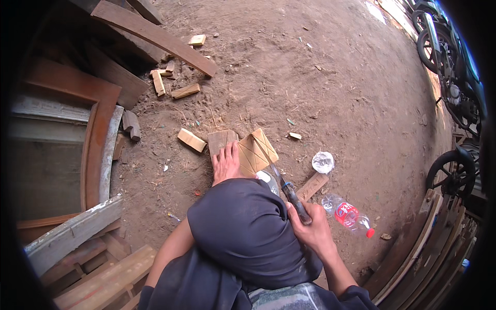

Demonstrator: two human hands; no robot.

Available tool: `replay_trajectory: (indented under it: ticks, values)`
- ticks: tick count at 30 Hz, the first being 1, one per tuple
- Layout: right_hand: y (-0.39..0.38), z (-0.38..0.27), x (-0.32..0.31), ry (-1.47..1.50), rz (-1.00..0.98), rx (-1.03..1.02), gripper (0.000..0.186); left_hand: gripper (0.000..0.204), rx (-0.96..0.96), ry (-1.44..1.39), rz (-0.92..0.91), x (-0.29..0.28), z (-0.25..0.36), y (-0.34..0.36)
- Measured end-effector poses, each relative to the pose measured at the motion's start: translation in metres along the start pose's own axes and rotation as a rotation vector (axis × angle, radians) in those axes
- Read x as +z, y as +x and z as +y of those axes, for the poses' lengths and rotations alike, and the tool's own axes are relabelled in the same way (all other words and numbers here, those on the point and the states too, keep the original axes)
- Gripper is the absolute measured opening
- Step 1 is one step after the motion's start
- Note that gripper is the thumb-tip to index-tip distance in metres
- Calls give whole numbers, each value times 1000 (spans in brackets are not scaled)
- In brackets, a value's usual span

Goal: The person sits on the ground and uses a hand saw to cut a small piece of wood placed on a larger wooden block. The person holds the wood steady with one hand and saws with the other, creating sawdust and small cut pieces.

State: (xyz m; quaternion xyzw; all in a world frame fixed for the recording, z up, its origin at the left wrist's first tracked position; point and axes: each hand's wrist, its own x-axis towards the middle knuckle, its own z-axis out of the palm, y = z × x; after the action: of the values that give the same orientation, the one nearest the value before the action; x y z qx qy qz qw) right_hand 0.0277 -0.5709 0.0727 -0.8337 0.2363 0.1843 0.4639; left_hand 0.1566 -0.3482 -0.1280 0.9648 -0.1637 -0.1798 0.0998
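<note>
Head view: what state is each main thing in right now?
Left hand: open, fingers on brown wood
Right hand: closed around bladed tool
Bladed tool: held, blade pointing away from the person
Pale wood: marked with crossing lines
Plastic bottle: on its side, red cap on

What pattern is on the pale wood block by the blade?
Dark crossing lines mark the pale wood block; the head view shows it.

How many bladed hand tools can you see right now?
1: the bladed tool, its handle in the right hand and its blade reaching over the pale wood. Others may be hidden behind the dark-clothed knee.
</note>
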Motion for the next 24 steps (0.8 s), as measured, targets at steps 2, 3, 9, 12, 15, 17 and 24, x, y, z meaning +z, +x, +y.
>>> replay_trajectory:
  ticks: [2,3,9,12,15,17,24]
  values:
    - [0,7,-1,-17,47,14,41,151,37,-45,-7,11,13,7]
    - [-9,-2,-11,-11,37,31,41,151,49,-54,-23,10,19,9]
    - [-31,-34,-47,-76,-131,138,40,149,5,-30,-25,1,4,5]
    - [-14,-6,-20,-34,-42,41,41,148,-1,-33,-38,3,8,6]
    - [-6,0,-10,-22,20,37,42,147,11,-84,-40,15,19,10]
    - [-12,-10,-19,-20,-44,84,40,147,31,-62,-3,17,10,7]
    - [-23,-22,-42,-107,-81,79,38,143,44,-58,15,9,7,8]
